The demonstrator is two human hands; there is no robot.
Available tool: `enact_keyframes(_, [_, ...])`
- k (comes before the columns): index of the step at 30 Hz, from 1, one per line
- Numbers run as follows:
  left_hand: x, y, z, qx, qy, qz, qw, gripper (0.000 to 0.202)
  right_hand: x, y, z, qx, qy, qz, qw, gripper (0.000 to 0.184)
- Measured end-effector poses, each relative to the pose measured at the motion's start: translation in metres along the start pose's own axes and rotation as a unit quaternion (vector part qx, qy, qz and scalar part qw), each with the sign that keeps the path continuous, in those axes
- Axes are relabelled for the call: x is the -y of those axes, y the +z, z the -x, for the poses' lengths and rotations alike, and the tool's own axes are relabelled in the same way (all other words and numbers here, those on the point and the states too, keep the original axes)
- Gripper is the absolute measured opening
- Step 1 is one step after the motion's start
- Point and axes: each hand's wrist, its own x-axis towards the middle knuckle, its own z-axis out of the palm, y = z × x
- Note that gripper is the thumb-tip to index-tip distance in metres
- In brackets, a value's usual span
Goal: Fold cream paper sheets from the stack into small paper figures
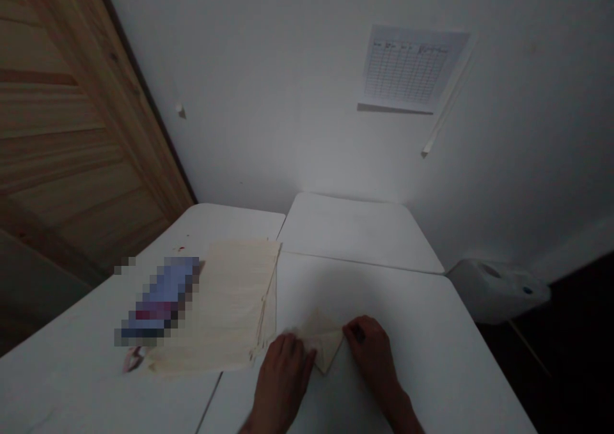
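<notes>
A small folded piece of cream paper [329,348] lies on the white table, its lower end coming to a point. My left hand [283,370] rests on its left side with the fingers bent over it, covering that edge. At the upper right corner my right hand [371,344] pinches the paper between thumb and fingertips. To the left of my hands lies a stack of cream paper sheets [235,300], its right edges uneven.
A phone-like blurred item [163,296] lies against the stack's left side. White tables [359,229] meet at visible seams. A pale plastic container [494,290] stands beyond the right edge. A printed sheet [407,69] hangs on the wall; a wooden door [71,121] is at left.
</notes>
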Motion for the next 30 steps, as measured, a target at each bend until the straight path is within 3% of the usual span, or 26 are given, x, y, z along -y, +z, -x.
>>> enact_keyframes(4, [0.002, -0.01, -0.022, 0.05, -0.125, 0.061, 0.989, 0.024, -0.001, 0.001, 0.0, 0.004, 0.0, 0.0, 1.0, 0.012])
enact_keyframes(9, [0.007, -0.013, -0.03, 0.094, -0.195, 0.104, 0.971, 0.042, -0.001, -0.001, 0.0, 0.006, 0.003, -0.001, 1.0, 0.013])
enact_keyframes(17, [0.007, -0.012, -0.028, 0.085, -0.207, 0.125, 0.967, 0.041, 0.006, -0.005, -0.001, 0.012, 0.007, 0.005, 1.0, 0.013])
enact_keyframes(23, [0.008, -0.01, -0.025, 0.022, -0.17, 0.191, 0.967, 0.016, 0.006, -0.007, -0.004, 0.015, -0.02, -0.023, 0.999, 0.012])
enact_keyframes(26, [0.011, -0.006, -0.023, -0.013, -0.151, 0.241, 0.958, 0.009, 0.005, -0.01, -0.008, 0.04, -0.043, -0.047, 0.997, 0.023])
enact_keyframes(30, [0.014, -0.001, -0.026, 0.002, -0.16, 0.309, 0.938, 0.006, 0.005, -0.013, -0.014, 0.085, -0.069, -0.075, 0.991, 0.029])
